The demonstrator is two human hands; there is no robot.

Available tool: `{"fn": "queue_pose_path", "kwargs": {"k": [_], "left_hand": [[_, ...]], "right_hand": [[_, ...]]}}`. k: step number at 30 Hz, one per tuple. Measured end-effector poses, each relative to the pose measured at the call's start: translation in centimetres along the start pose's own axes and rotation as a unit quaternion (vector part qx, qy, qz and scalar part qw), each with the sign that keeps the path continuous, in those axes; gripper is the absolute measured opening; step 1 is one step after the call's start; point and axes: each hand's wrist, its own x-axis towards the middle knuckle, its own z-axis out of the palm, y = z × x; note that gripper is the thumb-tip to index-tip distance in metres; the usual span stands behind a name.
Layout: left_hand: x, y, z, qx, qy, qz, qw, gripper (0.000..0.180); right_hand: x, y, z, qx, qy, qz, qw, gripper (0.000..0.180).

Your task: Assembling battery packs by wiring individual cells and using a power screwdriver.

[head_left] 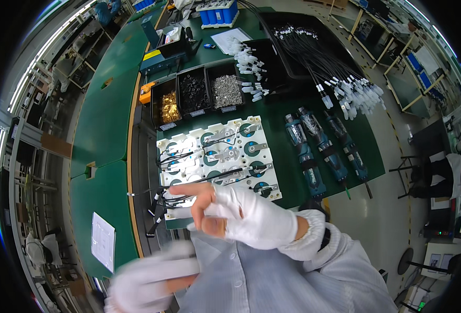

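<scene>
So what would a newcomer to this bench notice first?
Probably the white plastic plate at centre on the dark-green tabletop, partly hidden by the white-gloved right hand. Right of it lie three teal-and-black cylindrical power screwdrivers. Beyond them, thin black cables with whitish tips spill over a black plastic tray's edge.

A strip of green table (277,133) between the white panel (214,168) and the drivers (303,154), right of centre, leaves a hand a lane. Only narrow gaps part the three drivers. Bins (208,91) wall off the panel's upper edge; at upper right, the black tray (293,68) and a bunch of white cable ends (355,96) crowd the space above the drivers. Loose black wires (152,208) jut past the panel's left edge, and the right hand (241,214) blocks its lower edge.
</scene>
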Motion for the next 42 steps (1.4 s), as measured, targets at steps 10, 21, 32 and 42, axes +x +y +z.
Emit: {"fn": "queue_pose_path", "kwargs": {"k": [10, 21, 32, 42], "left_hand": [[8.6, -4.9, 0.7, -0.218, 0.042, -0.107, 0.969, 0.072], [20.3, -6.7, -3.8, -0.052, 0.271, -0.121, 0.954, 0.02], [23.9, -7.3, -0.7, 0.389, 0.2, -0.016, 0.899, 0.023], [25.0, -6.8, 0.0, 0.194, 0.159, -0.055, 0.966, 0.018]], "right_hand": [[-3.2, 0.5, 0.5, -0.311, -0.079, 0.029, 0.947, 0.012], [-6.8, 5.9, 0.4, -0.366, -0.201, 0.272, 0.867, 0.018], [-9.4, 1.0, -3.4, -0.4, -0.152, 0.123, 0.895, 0.013], [-3.9, -0.9, -12.9, -0.221, 0.35, 0.014, 0.91, 0.007]]}}
